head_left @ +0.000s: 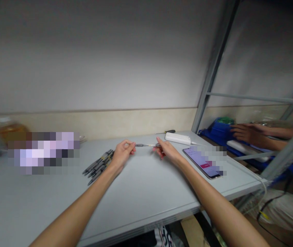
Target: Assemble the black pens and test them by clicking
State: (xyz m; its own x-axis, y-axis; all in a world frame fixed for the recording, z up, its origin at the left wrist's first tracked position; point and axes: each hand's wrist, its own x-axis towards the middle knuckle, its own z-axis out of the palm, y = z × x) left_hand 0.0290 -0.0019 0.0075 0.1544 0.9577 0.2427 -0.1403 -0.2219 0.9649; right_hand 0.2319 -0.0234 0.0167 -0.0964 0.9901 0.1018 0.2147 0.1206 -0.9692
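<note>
A slim grey pen [146, 145] is stretched level between my two hands above the table [146, 192]. My left hand [122, 153] pinches its left end between thumb and fingertips. At the other end, my right hand [167, 150] has its thumb and fingers closed around the darker part. The middle of the pen looks thin and silvery, with a small yellowish spot; finer detail is blurred. Beside my left wrist lies a pile of several similar grey pens [98, 166], partly hidden by my hand and forearm.
A phone [200, 164] and a white power strip [177, 138] lie to the right, with a screwdriver [170, 131] behind. A pixelated object [44, 151] sits at the left. Beyond the metal frame post [215, 65], another person's hands [251, 134] are over blue trays [217, 132].
</note>
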